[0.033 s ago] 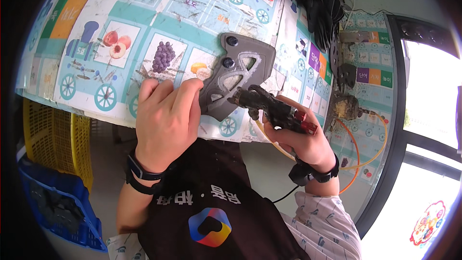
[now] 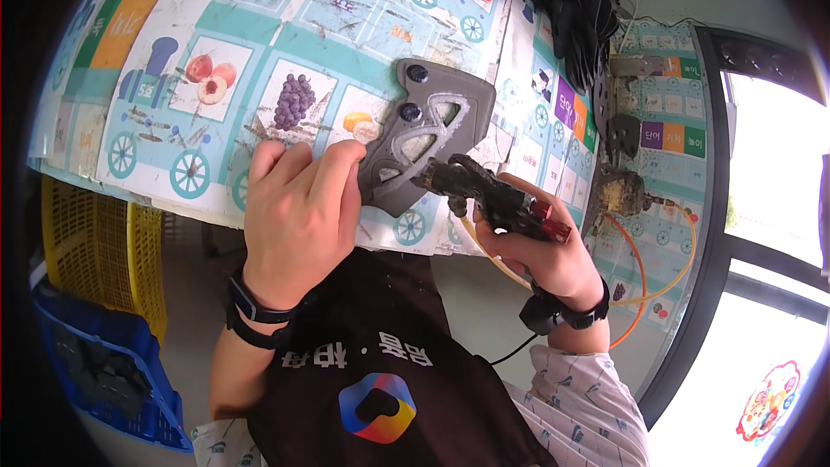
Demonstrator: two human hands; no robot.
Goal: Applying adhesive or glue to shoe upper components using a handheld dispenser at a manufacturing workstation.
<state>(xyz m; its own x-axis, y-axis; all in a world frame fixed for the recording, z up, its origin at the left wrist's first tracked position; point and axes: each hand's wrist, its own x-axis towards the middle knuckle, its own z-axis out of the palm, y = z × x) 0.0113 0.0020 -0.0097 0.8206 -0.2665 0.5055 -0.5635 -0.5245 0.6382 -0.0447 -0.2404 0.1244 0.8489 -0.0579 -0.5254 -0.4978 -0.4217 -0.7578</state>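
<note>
My left hand (image 2: 303,207) is closed on the near left end of a dark grey moulded piece (image 2: 471,117), shaped like a shoe sole, which lies on the covered table. The piece has angular cut-outs edged in lighter grey and two round dark knobs. Its gripped end and my left fingertips are partly hidden. In my right hand (image 2: 540,246) is a black spray gun (image 2: 484,190), crusted with residue and red at its back end. The gun's nozzle points left, right over the lower part of the grey piece. A yellow hose (image 2: 488,251) runs from the gun.
A printed sheet with fruit pictures (image 2: 216,0) covers the table. Black pieces (image 2: 553,0) are heaped at the far right. Orange and yellow hoses (image 2: 644,272) hang from a fitting at the right. Yellow (image 2: 104,251) and blue (image 2: 112,380) crates stand below, at the left.
</note>
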